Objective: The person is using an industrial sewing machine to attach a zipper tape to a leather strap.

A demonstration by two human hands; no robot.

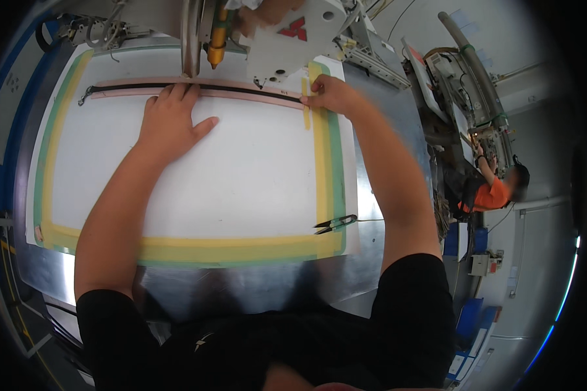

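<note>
A long strip that looks like a black zipper (pixel 241 90) on pink tape lies across the far part of a white sheet (pixel 241 163). Metal pieces like zipper pulls (pixel 83 98) show at its left end. My left hand (pixel 167 124) rests flat near the strip's middle, fingertips on it and thumb spread. At the strip's right end, my right hand (pixel 332 96) pinches with thumb and forefinger, beside a short upright piece of yellow tape (pixel 306 117). The exact grip between those fingertips is too small to see.
Yellow and green tape (pixel 228 251) borders the sheet on a metal table (pixel 254 283). Thread snips (pixel 336 224) lie at its right edge. A machine head (pixel 287 39) with a gold-coloured nozzle (pixel 216 55) hangs over the far side. Another person (pixel 492 192) works at the right.
</note>
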